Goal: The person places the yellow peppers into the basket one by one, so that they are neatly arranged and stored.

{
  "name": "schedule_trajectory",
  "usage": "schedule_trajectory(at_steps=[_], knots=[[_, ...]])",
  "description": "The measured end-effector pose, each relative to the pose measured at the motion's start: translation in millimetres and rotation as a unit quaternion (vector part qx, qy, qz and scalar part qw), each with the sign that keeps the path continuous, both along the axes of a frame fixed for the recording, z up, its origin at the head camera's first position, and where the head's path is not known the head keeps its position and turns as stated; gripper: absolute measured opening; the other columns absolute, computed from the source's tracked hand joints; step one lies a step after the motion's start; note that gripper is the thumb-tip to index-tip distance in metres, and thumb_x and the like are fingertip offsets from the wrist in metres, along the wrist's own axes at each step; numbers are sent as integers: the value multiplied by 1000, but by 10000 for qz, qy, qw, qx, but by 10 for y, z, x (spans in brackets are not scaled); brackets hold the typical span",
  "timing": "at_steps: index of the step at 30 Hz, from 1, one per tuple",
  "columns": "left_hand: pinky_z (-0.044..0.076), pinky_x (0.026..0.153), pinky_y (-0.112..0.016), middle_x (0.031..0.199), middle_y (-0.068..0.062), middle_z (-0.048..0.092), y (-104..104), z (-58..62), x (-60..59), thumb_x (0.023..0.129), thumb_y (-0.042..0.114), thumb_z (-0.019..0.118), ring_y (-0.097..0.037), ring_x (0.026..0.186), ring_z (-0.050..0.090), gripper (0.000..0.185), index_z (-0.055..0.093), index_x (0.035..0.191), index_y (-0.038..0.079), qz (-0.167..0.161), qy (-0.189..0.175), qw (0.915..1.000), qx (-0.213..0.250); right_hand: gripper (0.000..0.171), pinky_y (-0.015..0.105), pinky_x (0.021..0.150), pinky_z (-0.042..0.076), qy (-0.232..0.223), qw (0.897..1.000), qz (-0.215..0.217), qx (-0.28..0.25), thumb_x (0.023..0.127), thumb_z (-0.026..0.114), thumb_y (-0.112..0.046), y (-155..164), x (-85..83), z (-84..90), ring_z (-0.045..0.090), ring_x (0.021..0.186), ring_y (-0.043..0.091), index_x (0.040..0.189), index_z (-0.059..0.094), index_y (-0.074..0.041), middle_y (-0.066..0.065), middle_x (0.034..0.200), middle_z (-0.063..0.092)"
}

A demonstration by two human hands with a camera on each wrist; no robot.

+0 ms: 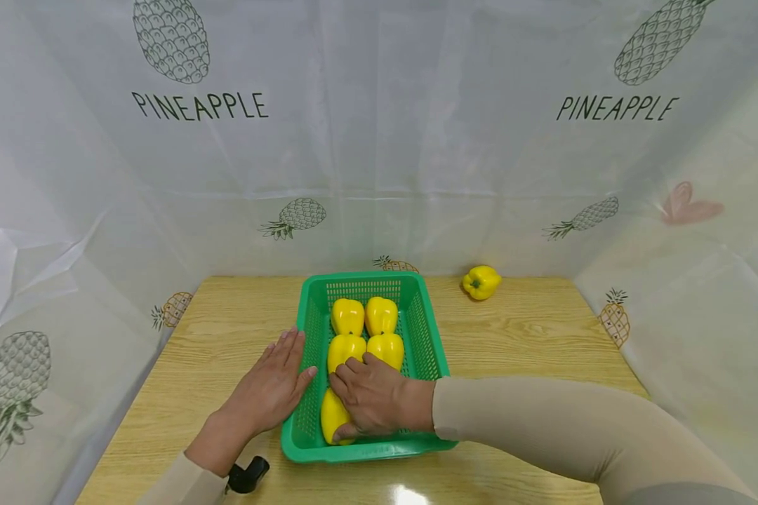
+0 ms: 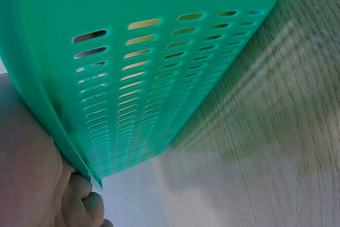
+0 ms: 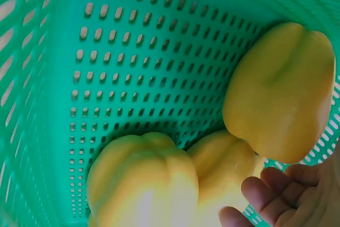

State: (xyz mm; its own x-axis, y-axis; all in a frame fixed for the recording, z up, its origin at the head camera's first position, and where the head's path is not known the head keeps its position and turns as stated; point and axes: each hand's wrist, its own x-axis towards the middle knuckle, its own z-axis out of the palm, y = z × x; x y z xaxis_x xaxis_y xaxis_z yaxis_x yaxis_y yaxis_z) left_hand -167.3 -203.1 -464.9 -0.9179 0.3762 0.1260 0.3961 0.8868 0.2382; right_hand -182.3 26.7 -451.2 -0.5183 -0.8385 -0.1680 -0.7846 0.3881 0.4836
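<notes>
A green plastic basket (image 1: 439,351) with slotted walls holds several yellow bell peppers (image 1: 348,317), two of them side by side at its far end. My left hand (image 1: 268,386) lies along the left rim with straight fingers; in the left wrist view its fingers (image 2: 82,200) show at the rim. Inside the basket, my right hand (image 1: 375,396) is over the front-left yellow bell pepper (image 1: 332,419), which lies lengthwise by the left wall. The right wrist view shows loosely bent fingers (image 3: 260,192) beside a yellow bell pepper (image 3: 279,94), not wrapped round it.
Another yellow bell pepper (image 1: 481,282) lies on the wooden table (image 1: 518,337) at the back right, outside the basket. Pale sheeting (image 1: 404,140) printed with pineapples surrounds the table at the back and sides. A small black object (image 1: 248,475) is at the left wrist.
</notes>
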Motion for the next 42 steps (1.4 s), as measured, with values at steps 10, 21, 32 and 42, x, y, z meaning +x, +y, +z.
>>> schedule_trajectory(at_steps=[10,21,32,42], knots=[[28,127,-62,170,-29,26,-8,20,5,114,37,48,-44,158,27,70,28,162,-10,14,-97,9999,-82,92,35,99,55,224,9988,-417,-111,101,25,-82,182,-170,288,59,121,19,159,42,-12,3,137,59],[29,127,-62,169,-30,28,-16,21,9,114,37,48,-45,158,29,71,28,162,-11,-1,-5,10000,-66,85,40,92,54,623,9914,-566,-1004,102,45,-75,706,-511,492,60,120,26,155,48,-8,10,142,59],[28,127,-62,169,-30,28,-46,3,15,114,39,47,-45,158,28,71,29,162,-10,63,-59,9999,-108,84,50,100,56,1140,9660,-976,-2107,95,72,-60,1419,-952,557,58,128,36,147,53,3,20,141,59],[28,127,-62,170,-29,27,-13,-28,-11,114,39,46,-44,158,28,71,27,162,-10,49,-16,9999,-90,81,57,110,48,1271,9615,-1501,-1920,97,75,-51,2029,-1374,381,52,136,40,149,49,5,23,145,56]])
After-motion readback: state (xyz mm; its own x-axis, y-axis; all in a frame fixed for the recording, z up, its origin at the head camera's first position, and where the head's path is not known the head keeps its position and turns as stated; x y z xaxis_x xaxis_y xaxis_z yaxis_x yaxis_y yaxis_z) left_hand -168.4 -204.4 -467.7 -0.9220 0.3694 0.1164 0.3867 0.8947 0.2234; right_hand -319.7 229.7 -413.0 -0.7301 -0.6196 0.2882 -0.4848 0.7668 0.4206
